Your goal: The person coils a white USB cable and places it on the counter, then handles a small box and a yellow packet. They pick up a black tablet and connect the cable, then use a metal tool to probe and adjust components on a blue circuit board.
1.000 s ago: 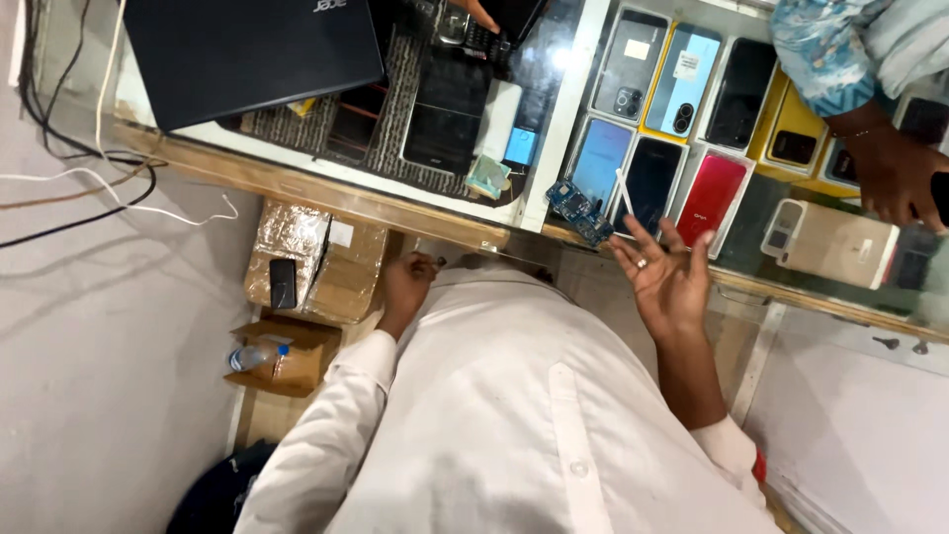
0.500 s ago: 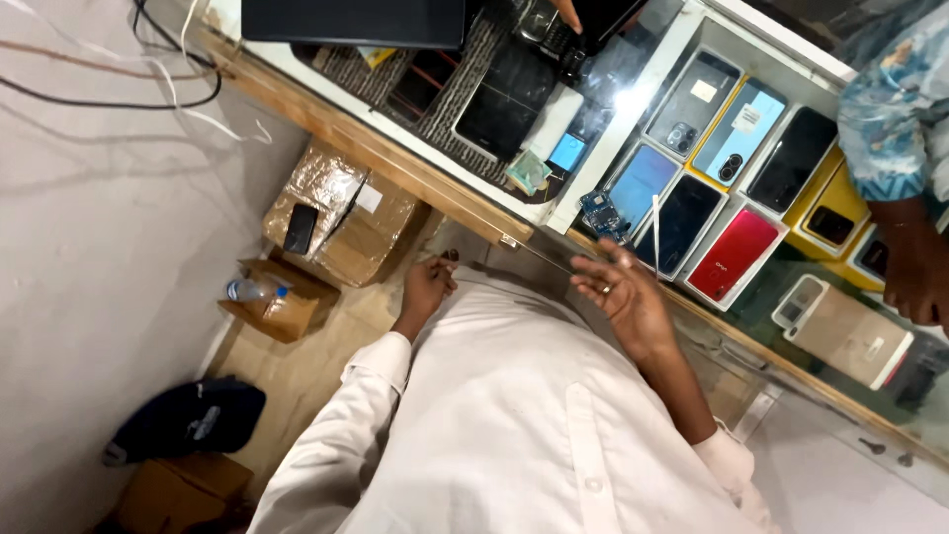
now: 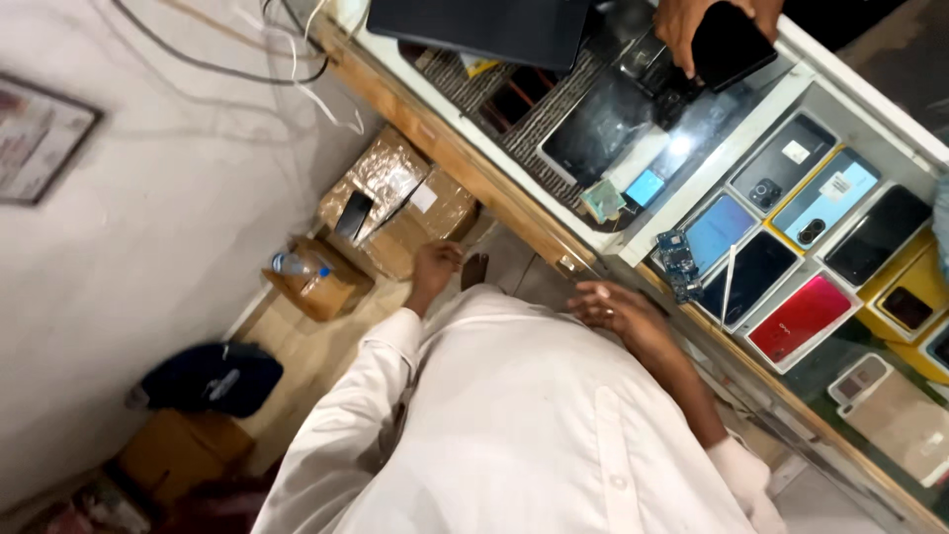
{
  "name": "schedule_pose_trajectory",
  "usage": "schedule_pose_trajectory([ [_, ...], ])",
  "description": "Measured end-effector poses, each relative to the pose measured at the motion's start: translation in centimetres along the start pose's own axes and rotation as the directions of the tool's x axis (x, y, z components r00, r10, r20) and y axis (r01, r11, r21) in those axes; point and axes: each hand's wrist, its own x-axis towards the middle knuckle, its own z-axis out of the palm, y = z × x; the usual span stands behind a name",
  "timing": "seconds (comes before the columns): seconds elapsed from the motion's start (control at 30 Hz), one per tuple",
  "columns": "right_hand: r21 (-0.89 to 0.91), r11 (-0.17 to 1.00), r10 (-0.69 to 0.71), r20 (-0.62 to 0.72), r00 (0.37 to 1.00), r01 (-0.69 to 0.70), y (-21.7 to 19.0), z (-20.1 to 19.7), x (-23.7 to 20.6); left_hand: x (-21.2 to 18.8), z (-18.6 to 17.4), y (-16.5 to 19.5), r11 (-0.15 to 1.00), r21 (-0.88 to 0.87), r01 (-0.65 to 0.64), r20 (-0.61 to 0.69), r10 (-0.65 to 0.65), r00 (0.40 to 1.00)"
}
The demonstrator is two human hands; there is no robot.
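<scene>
While the taped cardboard boxes (image 3: 400,198) are sitting low at the left, your left hand (image 3: 435,269) is hanging loosely curled and empty just beside them, and your right hand (image 3: 615,309) is resting open, holding nothing, near the glass counter (image 3: 554,242) edge.

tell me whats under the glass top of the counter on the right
Under the glass counter top lie rows of phones: a red phone, a light blue phone and black ones. A small circuit board rests on the glass. Farther right, glare hides what lies below.
</scene>
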Motion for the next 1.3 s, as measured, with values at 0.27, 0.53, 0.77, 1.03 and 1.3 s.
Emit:
schedule_pose_trajectory([
  [0.27, -0.255, 0.959, 0.043, -0.298, 0.954, -0.123, -2.3, 7.6, 9.7, 12.0, -10.8, 5.4, 0.987, 0.056, 0.148, -0.546, -0.094, 0.833],
  [0.53, -0.592, 0.781, -0.624, -0.721, 0.302, 0.198, -4.2, 10.2, 17.0, 20.5, -16.1, 5.9, 0.995, -0.056, 0.085, -0.492, -0.101, 0.865],
  [0.77, -0.473, 0.778, -0.537, -0.842, 0.046, 0.414, -4.8, 7.1, 21.0, 24.0, -15.4, 3.9, 0.988, -0.098, 0.118, -0.261, -0.140, 0.955],
  [1.03, -0.060, 0.795, -0.305, -0.900, 0.312, 0.604, -5.4, 6.4, 20.9, 20.3, -13.2, 1.5, 0.962, 0.103, 0.255, -0.188, -0.233, 0.954],
  [1.3, -0.010, 0.743, -0.318, -0.885, 0.340, 0.669, -5.4, 5.6, 20.0, 16.2, -13.2, 0.7, 0.966, -0.081, 0.247, 0.041, -0.244, 0.969],
])
